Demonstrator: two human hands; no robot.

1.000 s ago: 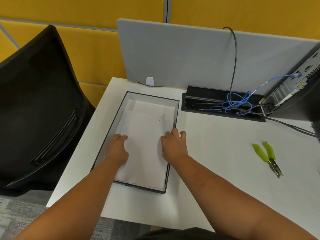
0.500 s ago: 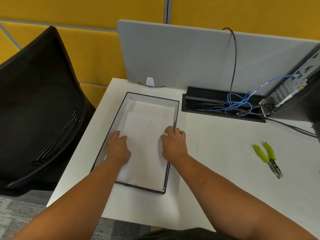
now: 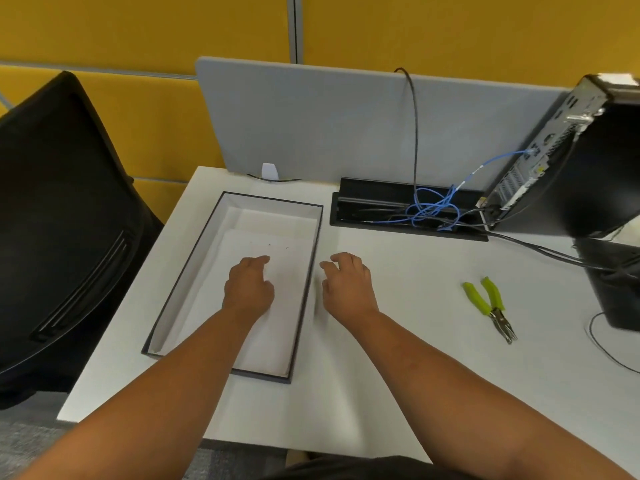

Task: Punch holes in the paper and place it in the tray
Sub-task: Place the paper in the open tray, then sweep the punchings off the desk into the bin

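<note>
Moments after both hands pressed the paper (image 3: 277, 306) down, the right hand (image 3: 348, 284) has lifted clear onto the counter (image 3: 398, 341), fingers loosely curled, empty. Its partner, the left hand (image 3: 248, 287), rests relaxed on the sheet, lying flat inside the tray (image 3: 304, 296). Light, limp and easily creased, the sheet is likely best lifted by an edge. Green-handled punch pliers (image 3: 488, 304) sit well apart.

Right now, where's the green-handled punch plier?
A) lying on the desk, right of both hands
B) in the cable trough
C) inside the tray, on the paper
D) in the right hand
A: the green-handled punch plier lies alone on the white desk, well right of the right hand, which holds nothing; the tray holds only the paper under the left hand.
</note>
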